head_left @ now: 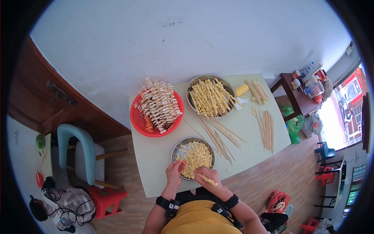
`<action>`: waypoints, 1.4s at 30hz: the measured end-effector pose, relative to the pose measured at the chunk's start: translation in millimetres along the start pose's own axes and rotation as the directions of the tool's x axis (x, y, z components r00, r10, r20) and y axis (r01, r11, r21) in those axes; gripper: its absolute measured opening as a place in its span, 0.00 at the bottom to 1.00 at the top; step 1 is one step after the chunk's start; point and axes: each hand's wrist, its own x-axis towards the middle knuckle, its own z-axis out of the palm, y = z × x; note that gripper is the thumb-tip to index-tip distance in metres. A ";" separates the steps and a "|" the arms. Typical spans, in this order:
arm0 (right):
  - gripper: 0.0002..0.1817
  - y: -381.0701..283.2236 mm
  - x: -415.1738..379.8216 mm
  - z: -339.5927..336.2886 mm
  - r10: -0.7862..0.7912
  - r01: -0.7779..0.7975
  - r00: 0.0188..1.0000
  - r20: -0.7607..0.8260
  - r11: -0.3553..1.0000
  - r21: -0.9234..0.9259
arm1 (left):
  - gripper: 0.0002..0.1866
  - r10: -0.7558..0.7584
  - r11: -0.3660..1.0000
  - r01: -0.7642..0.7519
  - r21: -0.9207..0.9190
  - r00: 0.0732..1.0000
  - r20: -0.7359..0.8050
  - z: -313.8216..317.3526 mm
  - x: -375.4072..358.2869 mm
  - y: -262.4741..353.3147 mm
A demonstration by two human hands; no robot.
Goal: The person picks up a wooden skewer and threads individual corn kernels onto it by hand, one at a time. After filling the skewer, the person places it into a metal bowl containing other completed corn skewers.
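Observation:
Over the left rim of a steel bowl of loose corn kernels, my left hand has its fingers pinched together; a kernel seems to be between them. At the bowl's lower right, my right hand is closed around a skewer threaded with corn kernels, its bare end pointing down and right. Behind the bowl stands a larger steel bowl full of corn skewers. Bare wooden sticks stick out from it across the table.
On the pale table are a red basin of white skewers, corn cobs and a bundle of sticks. A blue chair and a red stool stand left. Bags and a side table are right.

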 end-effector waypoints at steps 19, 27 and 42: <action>0.02 17.2 -18.2 7.8 0.451 -0.360 0.891 -0.060 0.780 0.513 | 0.03 -0.409 0.728 0.515 -0.453 0.856 0.316 -14.9 6.2 -5.7; 0.02 25.4 -19.1 11.4 0.348 -0.303 0.935 -0.063 0.881 0.364 | 0.02 -0.476 0.697 0.621 -0.359 0.775 0.416 -5.3 -1.1 -12.7; 0.23 39.2 -20.2 -10.2 0.661 -0.453 0.724 -0.198 0.672 0.586 | 0.03 -0.329 0.921 0.368 -0.125 0.909 0.254 -6.7 3.4 3.6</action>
